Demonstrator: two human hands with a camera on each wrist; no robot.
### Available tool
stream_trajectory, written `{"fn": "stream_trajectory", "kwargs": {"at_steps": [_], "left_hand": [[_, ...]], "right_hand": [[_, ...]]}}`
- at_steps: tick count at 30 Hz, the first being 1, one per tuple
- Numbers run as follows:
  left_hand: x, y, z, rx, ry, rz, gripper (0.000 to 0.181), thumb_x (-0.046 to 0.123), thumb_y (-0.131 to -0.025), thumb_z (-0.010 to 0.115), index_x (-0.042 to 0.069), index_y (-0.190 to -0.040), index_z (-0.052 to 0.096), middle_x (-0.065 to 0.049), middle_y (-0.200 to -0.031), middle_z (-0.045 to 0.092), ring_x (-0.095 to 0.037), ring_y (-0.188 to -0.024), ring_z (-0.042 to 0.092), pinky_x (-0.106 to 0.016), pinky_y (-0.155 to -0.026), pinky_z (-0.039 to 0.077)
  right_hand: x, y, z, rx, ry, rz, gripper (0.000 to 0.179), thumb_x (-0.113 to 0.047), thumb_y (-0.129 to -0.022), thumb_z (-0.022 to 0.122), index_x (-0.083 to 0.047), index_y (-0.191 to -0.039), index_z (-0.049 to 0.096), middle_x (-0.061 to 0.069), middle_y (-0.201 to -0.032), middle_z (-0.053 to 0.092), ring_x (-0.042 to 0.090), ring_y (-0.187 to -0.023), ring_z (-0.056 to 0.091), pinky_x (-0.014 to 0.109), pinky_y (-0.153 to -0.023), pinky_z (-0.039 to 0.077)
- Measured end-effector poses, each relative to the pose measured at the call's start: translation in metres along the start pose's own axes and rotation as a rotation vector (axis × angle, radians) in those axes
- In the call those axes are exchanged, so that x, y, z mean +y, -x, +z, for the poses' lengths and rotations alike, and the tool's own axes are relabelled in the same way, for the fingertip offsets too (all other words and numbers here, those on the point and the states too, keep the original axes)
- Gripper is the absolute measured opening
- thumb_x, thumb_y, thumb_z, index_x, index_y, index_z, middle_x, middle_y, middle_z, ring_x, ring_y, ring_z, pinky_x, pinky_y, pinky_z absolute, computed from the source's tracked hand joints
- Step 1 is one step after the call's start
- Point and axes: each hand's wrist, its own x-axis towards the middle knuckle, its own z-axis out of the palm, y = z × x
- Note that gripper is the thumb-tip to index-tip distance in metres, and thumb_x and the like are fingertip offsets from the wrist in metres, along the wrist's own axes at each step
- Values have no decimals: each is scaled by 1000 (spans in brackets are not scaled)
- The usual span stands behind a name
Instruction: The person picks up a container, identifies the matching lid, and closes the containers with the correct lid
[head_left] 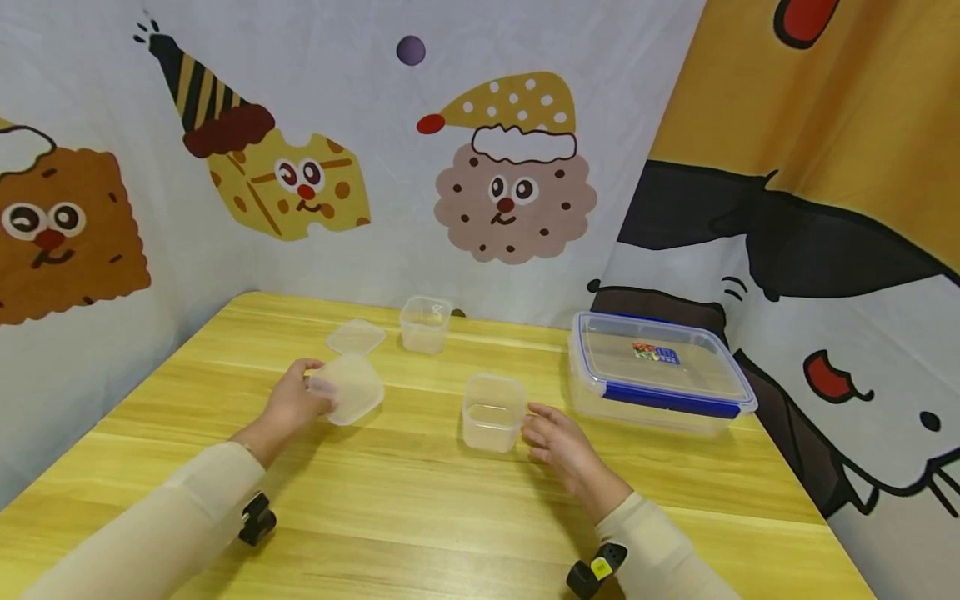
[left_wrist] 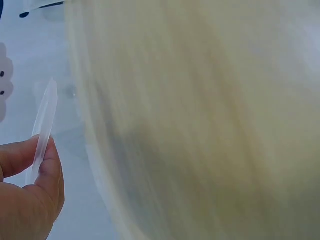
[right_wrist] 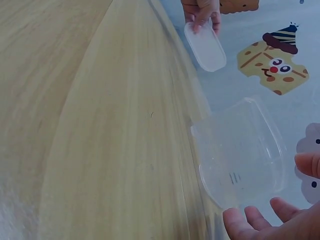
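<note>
Left hand, yours: one clear lid, pinched above the surface toward its left edge; edge-on only in the left wrist view. Right hand, yours: fingers loosely parted, holding nothing, beside a clear tub, mid-surface. Whole in the head view alone: blue-clipped box, near the right edge.

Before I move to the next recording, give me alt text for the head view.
A person's left hand holds a translucent lid over a wood-grain table, the right hand beside a clear container. Farther back are another lid and another container; a blue-clipped box stands at right.
</note>
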Motion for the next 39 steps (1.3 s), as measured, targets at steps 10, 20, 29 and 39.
{"fn": "stream_trajectory", "kwargs": {"at_steps": [10,20,29,39], "left_hand": [[18,1,14,6,13,72,65,-6,-86,64,-10,-141,29,-22,-111,58,-21,-88,59,-21,-69,51],[32,-2,24,11,115,91,56,-7,-89,61,-9,-138,34,-21,-111,58,-12,-85,56,-16,-70,51],[46,-3,40,26,134,140,49,-10,-88,62,-10,-132,40,-20,-107,60,-9,-81,56,-15,-67,49],[63,0,58,45,41,266,40,-10,-89,60,-4,-127,48,-20,-105,62,-33,-100,62,-29,-78,54]], "right_hand": [[-4,3,-1,5,-16,-3,53,-18,-97,50,4,-144,36,29,-143,40,43,-128,43,46,-96,45],[-10,2,-4,14,-49,-24,56,-14,-97,48,7,-145,31,31,-146,34,45,-133,36,56,-109,32],[-19,1,-9,14,-51,-36,56,-11,-97,46,8,-146,27,31,-148,29,45,-135,33,55,-111,30],[-29,-1,-12,16,-60,-44,52,-11,-98,46,6,-145,31,29,-149,31,42,-136,35,55,-112,30]]}}
